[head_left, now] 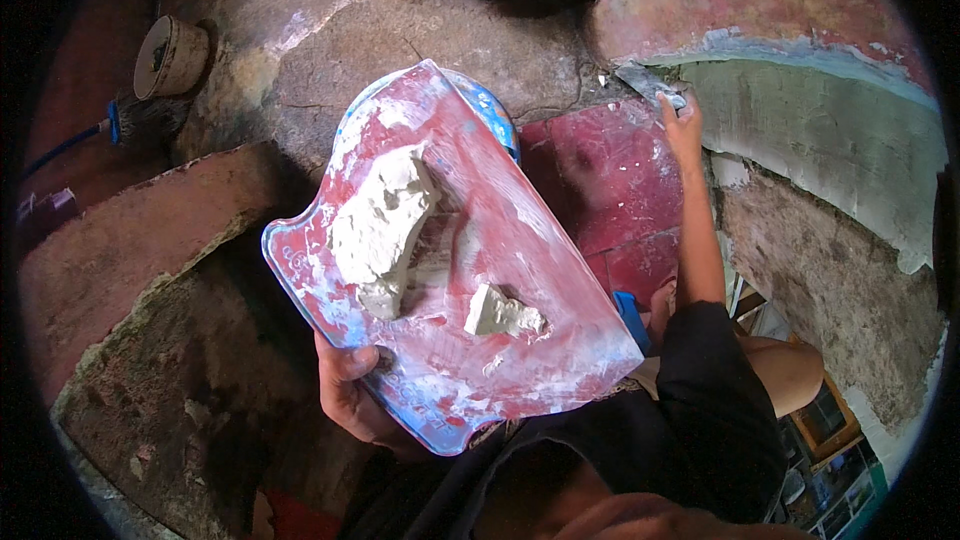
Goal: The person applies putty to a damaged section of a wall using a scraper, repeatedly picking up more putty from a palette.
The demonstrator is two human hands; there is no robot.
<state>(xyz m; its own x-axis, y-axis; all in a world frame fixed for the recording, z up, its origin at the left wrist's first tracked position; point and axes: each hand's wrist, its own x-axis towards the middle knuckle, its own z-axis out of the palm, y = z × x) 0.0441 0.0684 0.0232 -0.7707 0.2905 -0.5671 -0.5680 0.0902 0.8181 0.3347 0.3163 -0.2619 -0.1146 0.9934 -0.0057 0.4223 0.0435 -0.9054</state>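
The red board [540, 270] is in front of me, probably stiff and light itself, but the soft, sticky white lump [385, 225] should weigh it toward that side, so its notched edge is where I'd hold it; my left fingers [358, 361] are closed there, thumb on top. Beyond, my right fingers [682, 118] are wrapped round a smeared, likely slippery scraper [640, 81], best gripped low, near the grey-green wall band [820, 125].

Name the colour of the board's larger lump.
The larger lump is off-white, clearest in the head view.
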